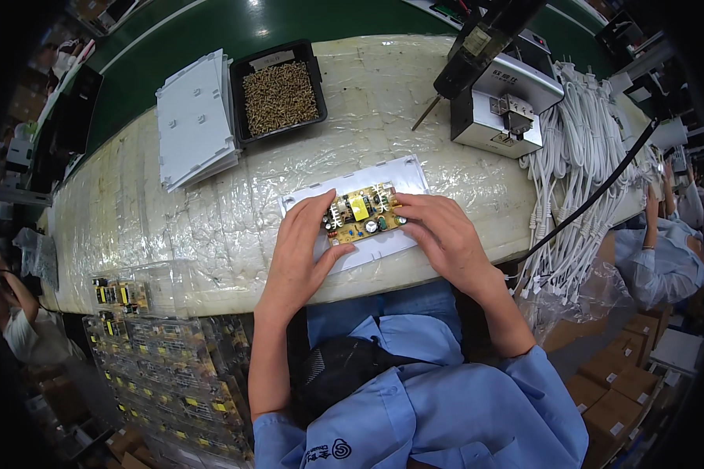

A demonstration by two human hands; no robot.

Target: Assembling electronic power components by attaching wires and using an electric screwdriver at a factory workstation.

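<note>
A circuit board point(357, 207) with a yellow transformer and several capacitors lies over a white plastic panel point(368, 260) in front of me. My left hand point(305, 238) grips the board's left end, thumb at its near edge and fingers at its far side. At the right end, my right hand point(446, 234) pinches the board between thumb and fingers. The panel's rim shows past the board on the far and near sides. Whether the board rests fully on the panel or sits slightly above it, I cannot tell.
A black bin of brass screws point(280, 94) stands beyond, beside stacked white panels point(195, 121). An electric screwdriver point(465, 62) hangs near a metal screw feeder point(497, 117). White cables point(571, 156) drape over the right edge. Trays of circuit boards point(164, 359) sit at lower left.
</note>
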